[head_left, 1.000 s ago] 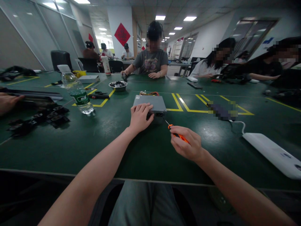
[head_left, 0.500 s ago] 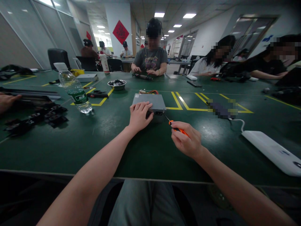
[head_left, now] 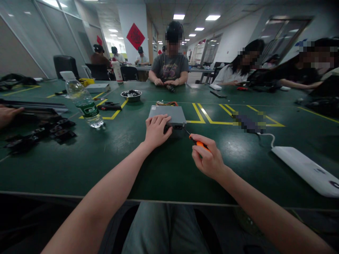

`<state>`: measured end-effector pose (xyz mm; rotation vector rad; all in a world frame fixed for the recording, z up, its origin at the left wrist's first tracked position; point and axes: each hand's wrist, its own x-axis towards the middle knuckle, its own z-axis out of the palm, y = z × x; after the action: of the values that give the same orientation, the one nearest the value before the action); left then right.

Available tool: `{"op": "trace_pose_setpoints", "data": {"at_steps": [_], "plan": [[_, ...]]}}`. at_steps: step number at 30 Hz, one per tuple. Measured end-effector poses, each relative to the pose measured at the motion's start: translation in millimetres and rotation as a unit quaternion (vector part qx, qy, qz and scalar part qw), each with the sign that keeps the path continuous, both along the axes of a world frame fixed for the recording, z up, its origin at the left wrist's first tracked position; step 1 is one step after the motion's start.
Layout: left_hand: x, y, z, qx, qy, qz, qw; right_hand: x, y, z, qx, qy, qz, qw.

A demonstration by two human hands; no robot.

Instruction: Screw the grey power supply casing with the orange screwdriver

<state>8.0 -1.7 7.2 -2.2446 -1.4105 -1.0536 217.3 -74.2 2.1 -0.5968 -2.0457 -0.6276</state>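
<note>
A flat grey metal box (head_left: 173, 113) with a socket on its near side lies on the green table (head_left: 164, 169), coloured wires behind it. My left hand (head_left: 156, 131) grips the box at its near left corner, fingers on top and thumb at the near side. In my right hand (head_left: 208, 155) is an orange and black screwdriver (head_left: 201, 144); its shaft points up and left, with the tip at the box's near right corner. Whether the tip sits in a screw is too small to tell.
A tilted water bottle (head_left: 90, 110), black parts (head_left: 42, 132) and a metal bowl (head_left: 131, 95) of small pieces stand to the left. A white power bank (head_left: 304, 169) with a cable lies right. Another person's hand (head_left: 9, 114) shows at far left; people sit opposite.
The screwdriver and my right hand have shifted slightly left, and the fingers have changed their hold on the handle. Across the table, a person's hands and the dark item there have moved.
</note>
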Motion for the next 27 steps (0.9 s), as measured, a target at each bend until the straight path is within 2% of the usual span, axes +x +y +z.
{"op": "trace_pose_setpoints", "data": {"at_steps": [3, 6, 10, 15, 18, 21, 27], "plan": [[0.1, -0.1, 0.0, -0.001, -0.001, -0.001, 1.000, -1.2, -1.1, 4.4, 0.025, -0.006, -0.027, 0.999], [0.1, 0.0, -0.1, -0.002, -0.002, -0.001, 1.000, -2.3, -3.1, 6.5, 0.045, -0.023, -0.016, 0.999], [-0.3, 0.0, -0.1, -0.004, 0.000, -0.001, 1.000, -2.5, -3.0, 3.4, 0.022, -0.008, -0.004, 1.000], [-0.6, 0.0, -0.4, -0.004, -0.003, -0.004, 1.000, -2.3, -1.8, 3.8, 0.012, -0.004, -0.037, 0.999], [-0.5, -0.2, -0.2, -0.003, -0.005, -0.006, 1.000, -2.8, -2.4, 5.0, 0.030, -0.028, -0.023, 0.999], [-0.5, -0.6, 0.4, -0.011, -0.005, -0.005, 1.000, -3.3, -2.3, 3.6, 0.017, -0.014, -0.007, 1.000], [0.1, -1.2, 1.6, -0.016, -0.002, -0.001, 1.000, -4.0, -2.7, 5.5, 0.008, 0.028, -0.043, 0.999]]}}
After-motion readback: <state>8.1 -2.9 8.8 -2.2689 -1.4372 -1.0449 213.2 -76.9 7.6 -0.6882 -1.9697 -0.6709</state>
